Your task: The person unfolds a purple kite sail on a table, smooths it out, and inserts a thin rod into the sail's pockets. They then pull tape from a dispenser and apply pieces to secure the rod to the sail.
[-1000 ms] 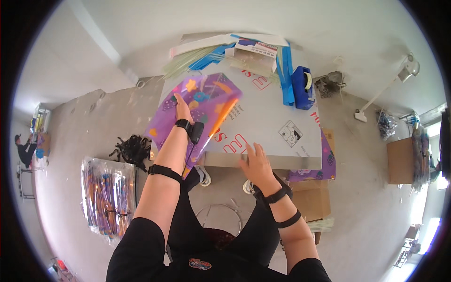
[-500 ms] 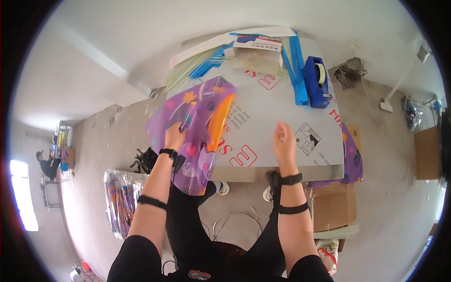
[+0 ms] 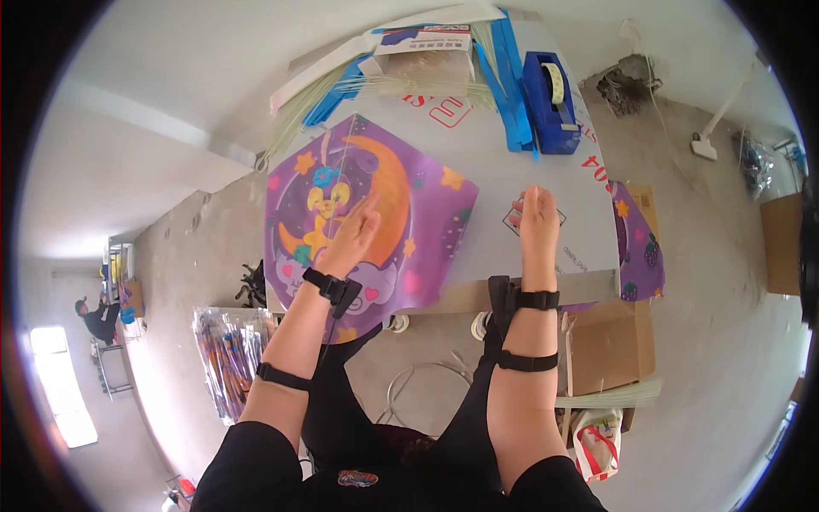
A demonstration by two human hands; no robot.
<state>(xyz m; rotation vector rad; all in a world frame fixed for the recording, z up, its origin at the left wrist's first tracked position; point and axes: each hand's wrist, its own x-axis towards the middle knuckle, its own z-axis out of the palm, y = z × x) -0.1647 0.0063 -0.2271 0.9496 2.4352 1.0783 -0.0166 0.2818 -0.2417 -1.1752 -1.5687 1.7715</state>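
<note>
A purple kite sail (image 3: 431, 196), printed with an orange moon and a cartoon animal, lies spread over the left half of the table, its lower edge overhanging the front. On its middle rests my left hand (image 3: 351, 239), open, with the fingers stretched out over the moon. My right hand (image 3: 539, 224) is above the bare board to the right of the sail. Its fingers are loosely bent and nothing shows in them. Both wrists wear black straps.
A blue tape dispenser (image 3: 550, 102) stands at the table's back right. Blue strips (image 3: 508, 94), thin pale rods (image 3: 299, 119) and an open box (image 3: 426, 60) lie along the back. More purple sheets (image 3: 640, 243) hang at the right. A cardboard box (image 3: 607, 346) stands below; a person (image 3: 101, 320) sits far left.
The purple sail, earlier folded and lifted in my left hand, now lies opened out with its printed side up. My left hand has let go and lies flat on it. My right hand moved slightly right.
</note>
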